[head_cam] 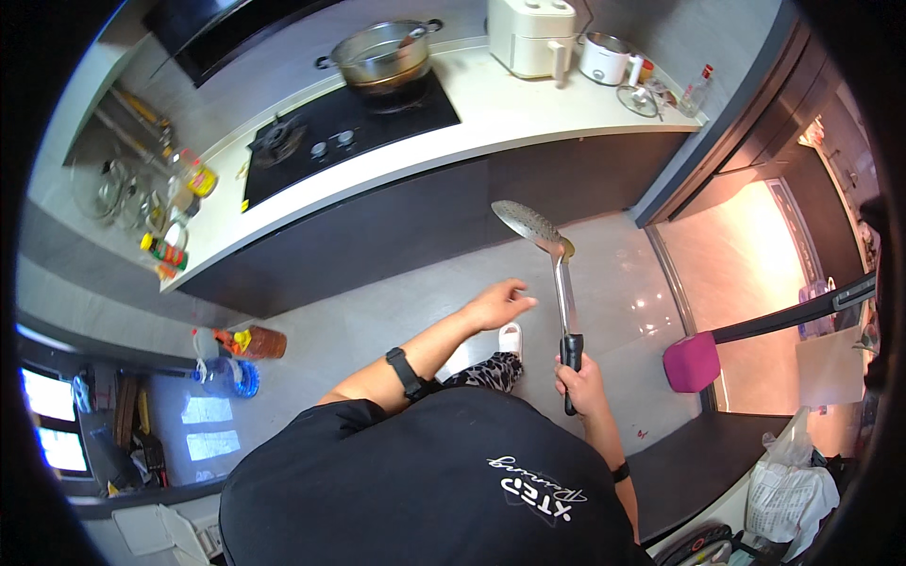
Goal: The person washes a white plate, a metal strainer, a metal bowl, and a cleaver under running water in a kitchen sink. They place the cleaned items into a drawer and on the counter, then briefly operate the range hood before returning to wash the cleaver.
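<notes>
My right hand [584, 384] is wrapped around the black handle of a metal skimmer [524, 221] with a perforated bowl. The skimmer points away from me, upright in the picture, above the floor. Behind its neck shows a yellowish rounded piece [568, 247]; whether it belongs to a second utensil, I cannot tell. My left hand [501, 303] hovers to the left of the skimmer's shaft, apart from it. Its fingers are loosely bent, thumb apart, holding nothing. A dark watch band [405, 371] is on the left wrist.
A glass-sided pot [382, 60] stands on the black cooktop [297, 166], something brown inside. Right along the white counter [495, 106] are an air fryer [531, 35], a small white electric pot [604, 60] and a glass lid [637, 101]. Bottles [202, 180] crowd the left end.
</notes>
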`<act>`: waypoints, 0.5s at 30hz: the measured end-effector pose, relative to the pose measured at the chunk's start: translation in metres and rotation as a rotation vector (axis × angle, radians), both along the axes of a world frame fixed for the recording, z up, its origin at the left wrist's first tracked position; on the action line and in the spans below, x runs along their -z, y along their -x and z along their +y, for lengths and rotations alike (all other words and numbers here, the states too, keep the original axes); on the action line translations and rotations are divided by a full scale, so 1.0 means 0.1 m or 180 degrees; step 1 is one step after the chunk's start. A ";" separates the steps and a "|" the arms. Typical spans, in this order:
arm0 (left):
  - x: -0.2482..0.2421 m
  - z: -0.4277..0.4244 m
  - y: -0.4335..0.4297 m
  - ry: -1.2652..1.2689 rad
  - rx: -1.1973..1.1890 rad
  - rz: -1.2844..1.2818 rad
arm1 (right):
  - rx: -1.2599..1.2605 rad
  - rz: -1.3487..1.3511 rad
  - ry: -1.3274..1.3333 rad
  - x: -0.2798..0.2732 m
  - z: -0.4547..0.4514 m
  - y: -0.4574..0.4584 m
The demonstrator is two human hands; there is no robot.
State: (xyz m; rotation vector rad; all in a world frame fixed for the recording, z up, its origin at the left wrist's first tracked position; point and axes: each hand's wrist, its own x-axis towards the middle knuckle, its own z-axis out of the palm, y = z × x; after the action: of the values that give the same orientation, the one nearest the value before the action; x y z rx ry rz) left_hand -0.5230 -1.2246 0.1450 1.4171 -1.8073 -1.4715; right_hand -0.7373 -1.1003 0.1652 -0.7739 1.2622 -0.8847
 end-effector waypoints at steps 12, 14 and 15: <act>-0.62 -2.15 0.47 0.1425 -0.1085 -0.1021 | -0.0628 0.1842 0.0527 0.08 -1.71 1.88; -0.96 -2.36 0.33 0.1809 -0.1459 -0.1168 | -0.0871 0.1687 0.0772 0.01 -2.07 1.96; -1.12 -2.42 0.25 0.1942 -0.1689 -0.1329 | -0.1034 0.1689 0.1031 -0.06 -2.28 1.96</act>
State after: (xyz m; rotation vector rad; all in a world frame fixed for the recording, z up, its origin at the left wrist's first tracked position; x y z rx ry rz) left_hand -0.5476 -1.4663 0.2568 1.7417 -1.6904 -0.3335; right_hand -0.9335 -1.3278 0.1708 -1.4989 1.4061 -0.6406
